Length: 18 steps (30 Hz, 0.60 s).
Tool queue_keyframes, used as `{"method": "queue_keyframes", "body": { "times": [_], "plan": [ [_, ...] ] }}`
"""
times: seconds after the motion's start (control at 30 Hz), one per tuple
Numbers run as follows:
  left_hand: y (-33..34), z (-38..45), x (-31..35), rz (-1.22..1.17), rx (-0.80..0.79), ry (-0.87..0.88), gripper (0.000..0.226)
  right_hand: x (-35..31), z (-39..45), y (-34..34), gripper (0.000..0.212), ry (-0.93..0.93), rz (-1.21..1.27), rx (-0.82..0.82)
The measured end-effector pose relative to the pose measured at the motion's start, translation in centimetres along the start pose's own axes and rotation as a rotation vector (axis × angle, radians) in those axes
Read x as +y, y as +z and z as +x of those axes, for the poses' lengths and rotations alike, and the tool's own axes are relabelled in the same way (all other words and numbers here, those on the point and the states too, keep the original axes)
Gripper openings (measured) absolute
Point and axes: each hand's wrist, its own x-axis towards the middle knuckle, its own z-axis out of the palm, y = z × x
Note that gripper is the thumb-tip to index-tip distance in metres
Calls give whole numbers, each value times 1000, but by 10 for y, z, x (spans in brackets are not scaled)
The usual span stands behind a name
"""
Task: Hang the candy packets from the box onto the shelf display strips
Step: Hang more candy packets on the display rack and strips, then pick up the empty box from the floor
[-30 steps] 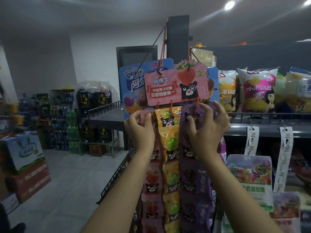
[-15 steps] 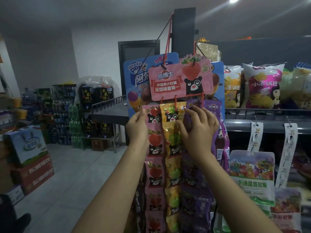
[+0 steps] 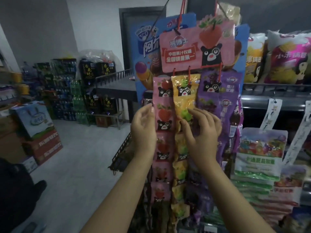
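Nearest the camera, two bare forearms rise from the bottom edge toward a hanging candy display. The left hand (image 3: 144,130) is held upright with relaxed, nearly straight fingers, its fingertips at the left edge of the pink strip of packets (image 3: 162,138); it grips nothing that can be seen. The right hand (image 3: 202,130) lies spread over the yellow strip of packets (image 3: 182,105), fingers loosely bent and splayed against the packets; whether any fingertip pinches a packet cannot be told.

The three strips hang side by side: pink on the left, yellow in the middle, and the purple strip of packets (image 3: 218,91) on the right, partly behind the right hand. Each hangs by red cords from the pink header card (image 3: 183,52) printed with a black bear and a strawberry. Behind that card sits a blue display board (image 3: 148,52).

To the right, white hanging strips (image 3: 271,115) dangle from the shelf rail (image 3: 276,89), with green-and-white candy bags (image 3: 259,155) below and large snack bags (image 3: 286,61) on the shelf above.

Farther left, across the pale floor, stand stacked cartons (image 3: 38,130) and, beyond them, drink bottles (image 3: 67,91) beside dark boxes (image 3: 97,69). A dark door frame (image 3: 127,36) is set in the far wall.
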Motion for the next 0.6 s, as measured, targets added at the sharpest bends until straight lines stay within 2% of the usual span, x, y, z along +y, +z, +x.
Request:
{"method": "queue_keyframes", "body": {
  "times": [0.1, 0.23, 0.4, 0.6],
  "plan": [
    [-23, -27, -18, 23, -99, -68, 14, -9, -39, -3, 36, 60, 39, -82],
    [-66, -63, -54, 56, -247, -248, 15, -23, -108, -3, 30, 264, 83, -208],
    [-128, -115, -111, 159, -402, -475, 15, -33, -210, -2, 28, 504, 39, -277],
    [-187, -178, -191, 261, -491, -757, 15, -25, -328, -7, 26, 803, -61, -383]
  ]
}}
